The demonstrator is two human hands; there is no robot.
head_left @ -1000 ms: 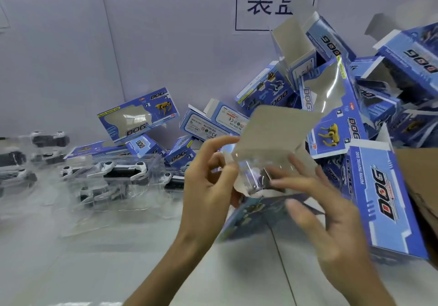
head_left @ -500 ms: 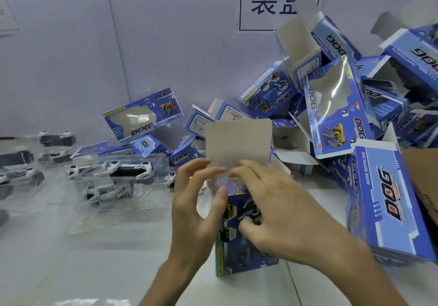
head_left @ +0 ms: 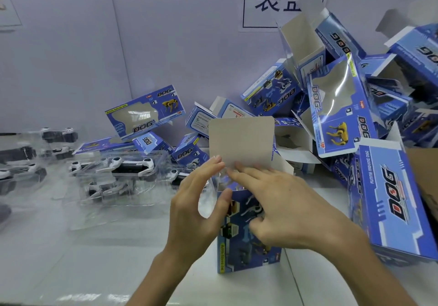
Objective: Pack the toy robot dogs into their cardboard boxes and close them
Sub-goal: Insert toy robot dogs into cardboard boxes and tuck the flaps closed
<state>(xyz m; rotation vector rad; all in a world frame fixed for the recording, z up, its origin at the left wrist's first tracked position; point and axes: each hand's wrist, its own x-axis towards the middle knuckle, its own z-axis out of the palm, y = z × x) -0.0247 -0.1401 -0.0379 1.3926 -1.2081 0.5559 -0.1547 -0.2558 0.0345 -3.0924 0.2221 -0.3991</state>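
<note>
Now the box stands upright at lower centre, its flap raised just above both hands. The left hand pinches the box's left edge, thumb in front; the right hand presses straight fingers at its mouth, under the fold.

Bright even light; left edge blurred; wide-angle distortion
</note>
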